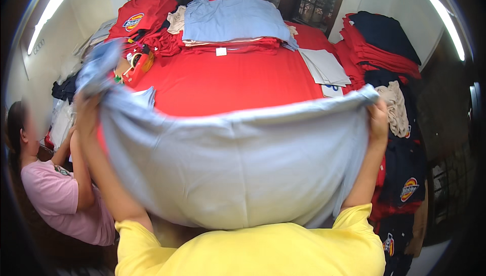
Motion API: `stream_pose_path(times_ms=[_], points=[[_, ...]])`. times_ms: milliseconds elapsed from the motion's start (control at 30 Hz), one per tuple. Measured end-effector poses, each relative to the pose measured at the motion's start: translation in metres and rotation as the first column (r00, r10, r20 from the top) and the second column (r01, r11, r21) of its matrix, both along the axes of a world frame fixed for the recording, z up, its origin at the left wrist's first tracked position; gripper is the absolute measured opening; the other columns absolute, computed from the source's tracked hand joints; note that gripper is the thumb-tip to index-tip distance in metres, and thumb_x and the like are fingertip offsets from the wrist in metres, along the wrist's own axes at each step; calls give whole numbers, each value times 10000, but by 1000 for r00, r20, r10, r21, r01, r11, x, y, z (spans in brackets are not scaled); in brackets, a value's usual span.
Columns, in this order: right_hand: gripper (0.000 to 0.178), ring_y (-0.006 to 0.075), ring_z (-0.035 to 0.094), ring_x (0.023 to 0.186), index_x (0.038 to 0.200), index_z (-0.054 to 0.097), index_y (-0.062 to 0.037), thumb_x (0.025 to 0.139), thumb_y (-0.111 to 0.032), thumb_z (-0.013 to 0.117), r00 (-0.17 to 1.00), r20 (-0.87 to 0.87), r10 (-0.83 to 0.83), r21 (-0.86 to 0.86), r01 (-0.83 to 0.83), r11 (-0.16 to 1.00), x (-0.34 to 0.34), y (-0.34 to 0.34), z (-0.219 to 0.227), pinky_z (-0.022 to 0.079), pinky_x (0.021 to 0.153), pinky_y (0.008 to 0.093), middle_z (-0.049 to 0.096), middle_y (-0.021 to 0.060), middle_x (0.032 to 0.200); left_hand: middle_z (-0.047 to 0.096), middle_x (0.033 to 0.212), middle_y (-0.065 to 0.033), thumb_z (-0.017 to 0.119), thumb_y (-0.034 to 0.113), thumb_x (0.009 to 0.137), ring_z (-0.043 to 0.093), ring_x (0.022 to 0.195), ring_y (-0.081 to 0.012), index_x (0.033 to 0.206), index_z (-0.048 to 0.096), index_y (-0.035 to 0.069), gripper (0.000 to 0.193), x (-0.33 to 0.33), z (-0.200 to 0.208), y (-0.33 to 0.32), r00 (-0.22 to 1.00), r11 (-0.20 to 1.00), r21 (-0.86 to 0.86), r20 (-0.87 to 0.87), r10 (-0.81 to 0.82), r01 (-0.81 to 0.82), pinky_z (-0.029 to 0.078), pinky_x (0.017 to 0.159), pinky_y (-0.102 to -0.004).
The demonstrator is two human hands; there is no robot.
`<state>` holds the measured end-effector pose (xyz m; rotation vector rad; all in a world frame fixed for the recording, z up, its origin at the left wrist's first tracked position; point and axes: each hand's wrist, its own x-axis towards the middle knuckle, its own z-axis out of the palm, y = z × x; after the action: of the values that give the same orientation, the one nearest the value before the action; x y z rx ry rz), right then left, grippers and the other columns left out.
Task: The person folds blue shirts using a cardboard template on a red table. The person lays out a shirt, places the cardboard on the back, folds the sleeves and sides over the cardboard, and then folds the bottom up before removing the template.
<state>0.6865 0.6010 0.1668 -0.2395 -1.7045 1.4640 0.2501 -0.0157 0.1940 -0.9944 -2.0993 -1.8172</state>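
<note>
The left hand (pixel 88 106) is blurred; it grips one end of the light blue cloth (pixel 238 164), but its single fingers I cannot distinguish. The cloth hangs between both hands and hides the near part of the red-covered table (pixel 212 86). The right hand (pixel 378 119) is closed on the other end, fingertips partly covered. On the table lie red garments (pixel 152 10), a folded blue stack (pixel 233 20), white sheets (pixel 324 67); behind, dark window panes (pixel 315 3).
</note>
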Motion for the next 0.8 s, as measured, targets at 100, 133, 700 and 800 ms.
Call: stream_pose_path(times_ms=[100, 133, 700, 800], points=[[262, 100, 587, 975, 1153, 629, 6, 908, -66, 570, 974, 212, 78, -3, -79, 997, -92, 71, -39, 445, 873, 250, 653, 25, 1061, 666, 1074, -71, 718, 217, 840, 591, 973, -130, 1175, 614, -15, 420, -81, -12, 141, 987, 986, -61, -37, 154, -156, 451, 884, -289], [259, 177, 631, 955, 1146, 620, 14, 914, -83, 560, 950, 305, -66, 59, 50, 997, -125, 81, -54, 463, 864, 291, 683, 60, 1031, 641, 1134, -108, 745, 280, 826, 573, 1006, -121, 1275, 534, -54, 598, -94, -22, 179, 994, 993, -40, 4, 108, -108, 453, 870, -276], [589, 354, 128, 1464, 1495, 319, -277, 971, -540, 378, 281, 633, -721, 771, -147, 620, -279, 60, -196, 35, 1112, 664, 185, 122, 1586, 347, 1520, -116, 434, 506, 956, 276, 1416, -321, 1436, 437, 178, 582, -123, -240, 334, 947, 554, -768, -272, 172, -322, 192, 1162, -480], [598, 350, 120, 1465, 1495, 325, -243, 976, -534, 372, 353, 633, -689, 766, -157, 624, -267, 61, -197, 35, 1129, 629, 173, 119, 1590, 435, 1442, -166, 534, 444, 928, 379, 1345, -327, 1326, 539, 99, 526, -130, -237, 311, 928, 799, -474, -169, 331, -371, 332, 1087, -447]])
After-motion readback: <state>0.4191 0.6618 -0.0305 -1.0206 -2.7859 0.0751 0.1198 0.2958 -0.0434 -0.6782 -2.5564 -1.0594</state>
